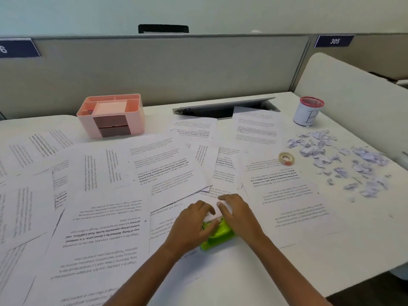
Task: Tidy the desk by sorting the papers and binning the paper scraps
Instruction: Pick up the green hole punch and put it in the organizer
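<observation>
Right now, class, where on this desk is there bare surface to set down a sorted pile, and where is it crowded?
Bare: the white desk's near-right corner, below the printed paper sheets; and the back strip between the pink plastic organiser and the grey cable flap. Crowded: those overlapping sheets cover centre and left; torn paper scraps litter the right.

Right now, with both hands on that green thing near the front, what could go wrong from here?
1. The scraps lie loose near the right edge of the desk; dragging papers past could sweep some off.
2. The tape roll sits on an overlapping sheet; lifting that sheet may send it rolling.
3. The left hand and right hand crowd the green device over paper; papers beneath could crease or tear.
</observation>
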